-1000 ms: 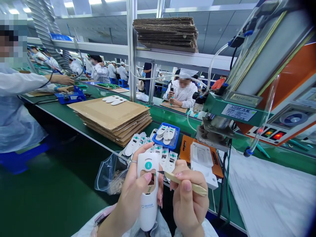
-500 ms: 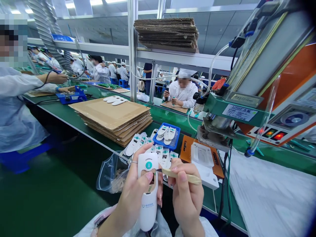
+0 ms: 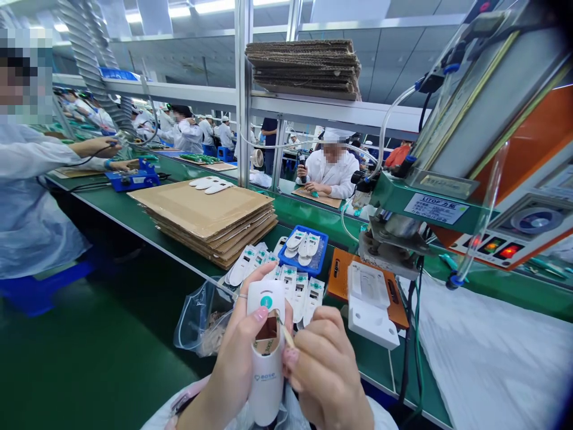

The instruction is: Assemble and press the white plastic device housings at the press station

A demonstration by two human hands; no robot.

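Note:
My left hand (image 3: 239,346) is wrapped round a white plastic handheld device (image 3: 267,391) with a green round button, its thumb just below the button. The device is held nearly upright. In its window lies a dark pane with brown printed backing paper (image 3: 265,346) at its lower end. My right hand (image 3: 324,364) is closed on a slim pointed tool (image 3: 287,337) with a beige handle; its tip is at the window's upper right edge. Most of the handle is hidden by my fingers. Behind my hands lie several white panels (image 3: 299,292) with green buttons.
A blue tray (image 3: 317,263) holds more white parts. Cardboard sheets (image 3: 192,209) are stacked at left, near a clear bag (image 3: 192,322) of scraps. At right stand an orange fixture (image 3: 339,272) with a white block (image 3: 373,325) and a press machine (image 3: 403,221). Co-workers sit beyond.
My right hand has turned and moved lower, so the tool now points up into the window. My left thumb has shifted up toward the button, uncovering more of the window.

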